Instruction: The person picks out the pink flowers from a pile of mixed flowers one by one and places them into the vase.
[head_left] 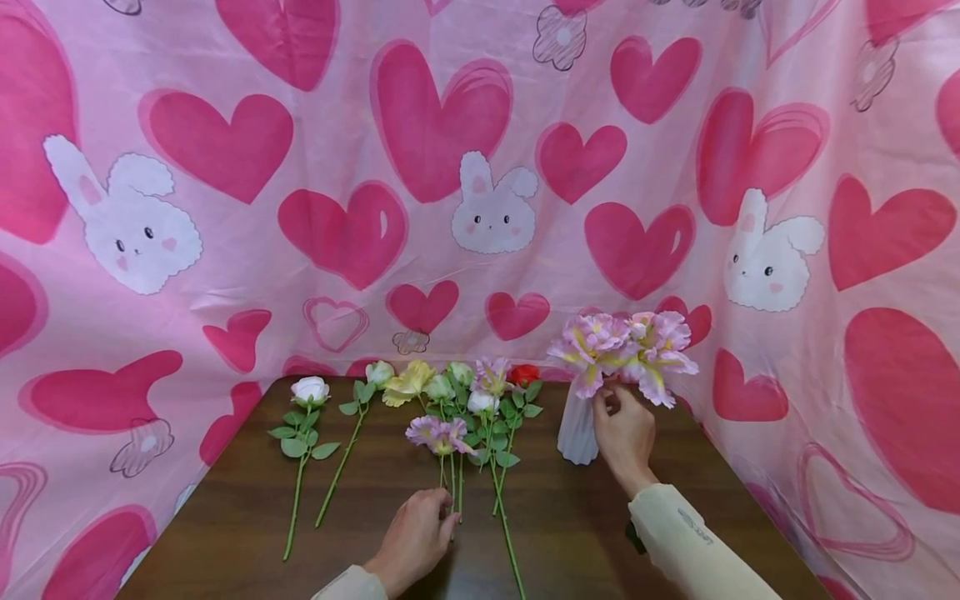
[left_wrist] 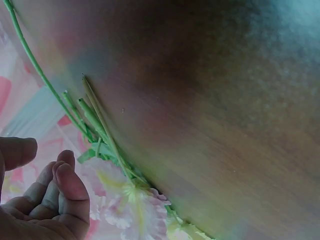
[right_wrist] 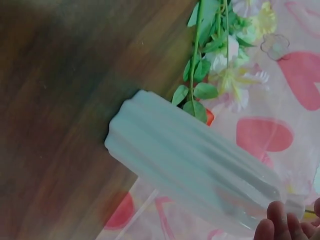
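A white fluted vase stands upright at the right of the table. Two pink-purple artificial flowers with yellow centres are above its mouth. My right hand pinches a flower stem just under these blooms; in the right wrist view the fingertips are at the vase's rim, with a bit of stem beyond them. Lower down, my left hand hovers by the stem ends of a pink-purple flower lying on the table. Its thumb stands apart from the loosely bent fingers, nothing between them.
On the brown table lie a white rose at left, a pale green rose, a yellow flower, a red rose and several others bunched in the middle. A pink heart-print cloth hangs behind and at both sides.
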